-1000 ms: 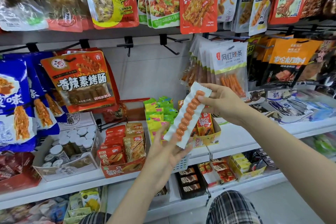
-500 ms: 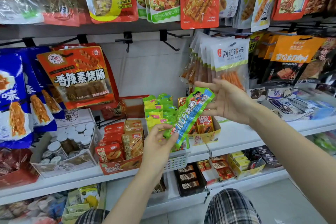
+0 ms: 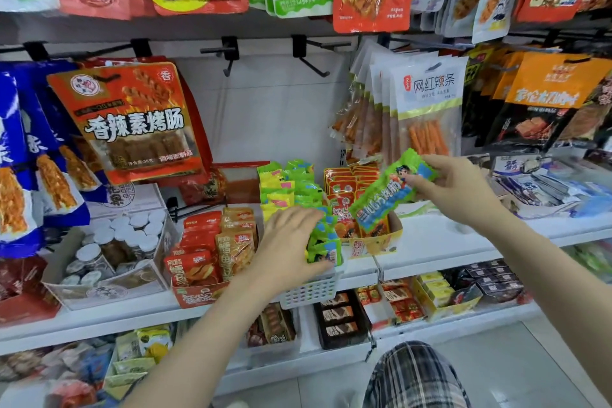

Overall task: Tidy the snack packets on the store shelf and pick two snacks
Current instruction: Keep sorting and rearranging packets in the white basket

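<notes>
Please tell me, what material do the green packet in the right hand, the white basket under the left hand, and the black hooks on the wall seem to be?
Green packet: likely glossy plastic film; it shines, bends, and has a zigzag-cut end.
White basket: probably moulded matte plastic, with a regular slotted grid wall.
Black hooks: seemingly painted metal, thin and rigid, though this look alone cannot confirm it.

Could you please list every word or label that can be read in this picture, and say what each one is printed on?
"香辣素烤肠": large orange hanging packet.
"香": small white square at that packet's top corner.
"网红辣条": front white hanging packet.
"烤肠": end of the wording on the green packet that the right hand pinches; the rest is creased.
The left hand rests on green packets in the white basket; their print is blurred.
All other labels are too small or blurred.
</notes>
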Available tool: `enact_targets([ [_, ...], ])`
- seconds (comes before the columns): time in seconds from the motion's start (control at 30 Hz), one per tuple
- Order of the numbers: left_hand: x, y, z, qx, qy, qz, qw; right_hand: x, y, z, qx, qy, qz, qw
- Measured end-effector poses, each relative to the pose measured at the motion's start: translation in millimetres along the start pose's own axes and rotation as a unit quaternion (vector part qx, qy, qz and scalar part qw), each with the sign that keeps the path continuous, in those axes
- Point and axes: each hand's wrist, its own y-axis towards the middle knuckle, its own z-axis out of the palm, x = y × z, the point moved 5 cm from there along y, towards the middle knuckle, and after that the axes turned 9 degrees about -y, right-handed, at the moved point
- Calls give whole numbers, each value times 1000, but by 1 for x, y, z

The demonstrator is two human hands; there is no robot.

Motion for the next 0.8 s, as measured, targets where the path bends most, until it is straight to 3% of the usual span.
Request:
enact_targets([
  [0.2, 8, -1, 4, -29, 58, -22, 998, 7, -7, 5, 0, 58, -37, 998],
  [0.33, 2, -15, 7, -51, 15, 37, 998, 22, -4, 7, 56, 74, -53, 994],
  [0.57, 10, -21, 2, -27, -58, 28, 998, 56, 12, 46, 121, -51, -113, 985],
  [0.67, 12, -20, 2, -20, -67, 17, 997, 62, 20, 80, 116, -184, -159, 963],
  [0.8, 16, -20, 3, -22, -80, 2, 997, 52, 16, 132, 161, -269, -151, 938],
])
